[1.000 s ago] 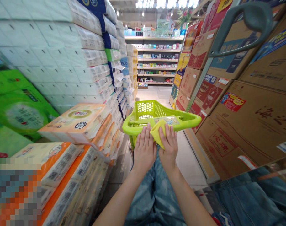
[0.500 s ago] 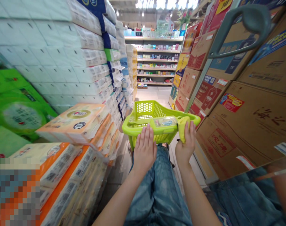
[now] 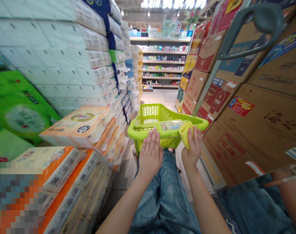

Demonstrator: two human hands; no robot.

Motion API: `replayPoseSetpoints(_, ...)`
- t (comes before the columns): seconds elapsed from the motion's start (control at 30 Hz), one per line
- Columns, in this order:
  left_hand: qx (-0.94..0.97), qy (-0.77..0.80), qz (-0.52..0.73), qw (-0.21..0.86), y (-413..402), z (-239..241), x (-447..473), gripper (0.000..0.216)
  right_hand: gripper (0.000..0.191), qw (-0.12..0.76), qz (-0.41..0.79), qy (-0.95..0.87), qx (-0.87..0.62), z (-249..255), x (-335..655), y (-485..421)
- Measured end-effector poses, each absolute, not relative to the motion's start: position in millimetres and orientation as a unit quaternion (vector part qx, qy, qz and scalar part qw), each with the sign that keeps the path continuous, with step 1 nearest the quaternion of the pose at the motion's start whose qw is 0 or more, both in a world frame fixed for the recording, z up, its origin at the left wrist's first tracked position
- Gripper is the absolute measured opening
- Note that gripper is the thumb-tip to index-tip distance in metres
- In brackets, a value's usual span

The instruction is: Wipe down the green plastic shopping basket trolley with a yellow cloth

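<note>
Seen from the head camera, two bare hands work at the near edge of a lime-green basket (image 3: pixel 138 132) in a store aisle. The left hand (image 3: pixel 151 152) lies flat against that edge, left of its middle, fingers straight and side by side, its grip closed on nothing. The right hand (image 3: pixel 191 151) has its grip clamped on a yellow cloth (image 3: pixel 186 133), fingers pressing the folded fabric to the near edge, toward the basket's right corner. A label (image 3: pixel 171 125) runs along the near edge between the left fingertips and the cloth, just beside the latter. Behind, the perforated far wall of the basket faces the aisle. A metal pole (image 3: pixel 207 86) slants up from near the right corner to a gray looped handle (image 3: pixel 272 21), set before stacked cartons (image 3: pixel 272 120) that line the right side. Along the left, white tissue packs (image 3: pixel 41 58) rise in a tall stack; below them, an orange pack (image 3: pixel 77 123) tops a lower pile, beside a bright green bag (image 3: pixel 26 110). Blue jeans (image 3: pixel 167 195) stretch beneath the forearms. Farther off, pale floor (image 3: pixel 162 96) leads to shelves (image 3: pixel 166 61) filled with small goods. Pixelation masks the lower left corner.
</note>
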State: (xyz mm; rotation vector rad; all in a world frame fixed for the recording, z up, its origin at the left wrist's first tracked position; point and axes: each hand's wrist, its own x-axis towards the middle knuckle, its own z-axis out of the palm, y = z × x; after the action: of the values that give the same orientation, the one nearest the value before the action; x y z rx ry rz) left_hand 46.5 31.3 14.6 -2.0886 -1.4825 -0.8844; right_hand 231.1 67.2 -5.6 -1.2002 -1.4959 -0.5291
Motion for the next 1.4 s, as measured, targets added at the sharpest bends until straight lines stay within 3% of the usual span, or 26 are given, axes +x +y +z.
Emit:
replayPoseSetpoints(0.17, -0.750, -0.534, -0.326, 0.215, 31, 15, 47, 0.068, 0.087, 0.603, -0.155, -0.571, -0.536, -1, 221, 65)
replayPoseSetpoints(0.4, -0.750, -0.542, -0.310, 0.217, 32, 15, 46, 0.059, 0.072, 0.525, -0.193, -0.689, -0.462, 1, 162, 47)
replayPoseSetpoints(0.57, -0.749, -0.543, -0.306, 0.225, 31, 16, 46, 0.059, 0.073, 0.488, -0.229, -0.701, -0.467, -8, 189, 50)
replayPoseSetpoints(0.87, -0.747, -0.540, -0.312, 0.229, 32, 14, 47, 0.067, 0.088, 0.606, -0.148, -0.568, -0.538, -5, 227, 64)
replayPoseSetpoints(1.1, -0.747, -0.546, -0.308, 0.221, 33, 13, 47, 0.059, 0.075, 0.527, -0.183, -0.683, -0.471, 0, 165, 48)
replayPoseSetpoints(1.27, -0.748, -0.543, -0.307, 0.227, 32, 14, 47, 0.062, 0.075, 0.495, -0.218, -0.703, -0.462, -4, 195, 54)
replayPoseSetpoints(1.4, -0.749, -0.540, -0.313, 0.222, 32, 15, 48, 0.067, 0.082, 0.552, -0.202, -0.633, -0.504, -8, 237, 63)
